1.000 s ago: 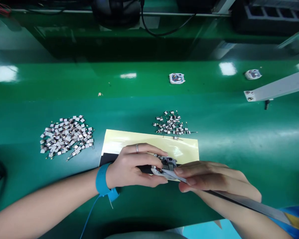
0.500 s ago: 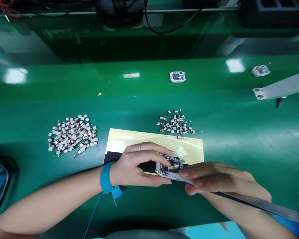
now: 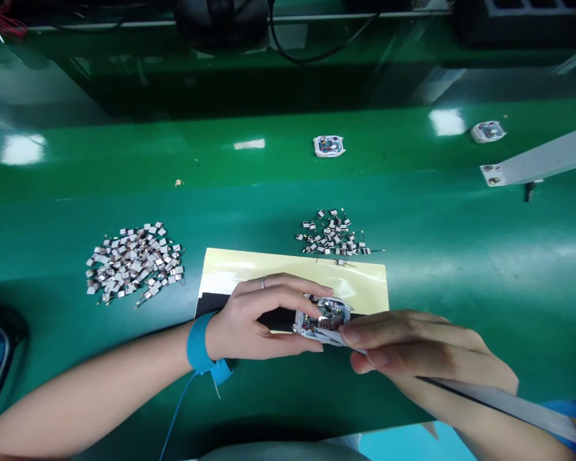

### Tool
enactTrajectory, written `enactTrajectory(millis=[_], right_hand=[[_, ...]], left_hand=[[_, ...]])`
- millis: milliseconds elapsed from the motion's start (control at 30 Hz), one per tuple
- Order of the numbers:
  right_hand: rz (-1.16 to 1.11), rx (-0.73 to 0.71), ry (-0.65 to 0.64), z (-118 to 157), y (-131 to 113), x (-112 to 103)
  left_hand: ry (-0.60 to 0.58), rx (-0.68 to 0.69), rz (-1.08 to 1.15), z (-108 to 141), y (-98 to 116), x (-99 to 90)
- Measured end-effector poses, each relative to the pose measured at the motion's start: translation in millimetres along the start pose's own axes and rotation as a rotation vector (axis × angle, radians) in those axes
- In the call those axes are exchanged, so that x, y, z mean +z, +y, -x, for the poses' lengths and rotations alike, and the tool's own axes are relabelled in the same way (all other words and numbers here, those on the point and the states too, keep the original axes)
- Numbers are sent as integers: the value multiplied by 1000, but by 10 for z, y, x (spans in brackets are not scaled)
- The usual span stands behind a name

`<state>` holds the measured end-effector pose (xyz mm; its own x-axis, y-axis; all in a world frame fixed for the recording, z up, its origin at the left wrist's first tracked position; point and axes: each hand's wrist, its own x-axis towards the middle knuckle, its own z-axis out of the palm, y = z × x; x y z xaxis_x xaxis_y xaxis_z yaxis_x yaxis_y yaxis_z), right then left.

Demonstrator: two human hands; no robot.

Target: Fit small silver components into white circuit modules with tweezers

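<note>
My left hand [image 3: 269, 314] grips a small white watch case [image 3: 312, 330] from its left side, fingers over the top edge and thumb below. Inside the case a circuit board with small parts shows. My right hand [image 3: 427, 352] is closed around metal tweezers [image 3: 504, 400], whose tip reaches into the lower part of the case. Beyond the hands lies a small heap of tiny silver modules with short black leads [image 3: 333, 235]. A ring and a blue wrist strap [image 3: 201, 344] with a cord are on the left side.
A yellow sheet [image 3: 288, 262] with a black piece [image 3: 211, 304] lies under the hands. A larger heap of modules [image 3: 134, 262] sits at left. Two more white cases [image 3: 329, 146] [image 3: 488, 132] stand farther back. A white metal arm [image 3: 542, 157] juts in from the right.
The tweezers' tip has shifted slightly over the board inside the case. Both hands keep their holds. The whole view has drifted a little.
</note>
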<state>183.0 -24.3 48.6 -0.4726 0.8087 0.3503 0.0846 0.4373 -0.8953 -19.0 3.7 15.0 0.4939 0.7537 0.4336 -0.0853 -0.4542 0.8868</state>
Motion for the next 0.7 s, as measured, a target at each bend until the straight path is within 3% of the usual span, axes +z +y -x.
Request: enactTrajectory(millis=[500,700], right_hand=[[-10,-33,-10,34,63,10],[101,-12,22,16,62,75]], left_hand=[[22,57,-61,18,1,1],[68,57,-173,18,-3,29]])
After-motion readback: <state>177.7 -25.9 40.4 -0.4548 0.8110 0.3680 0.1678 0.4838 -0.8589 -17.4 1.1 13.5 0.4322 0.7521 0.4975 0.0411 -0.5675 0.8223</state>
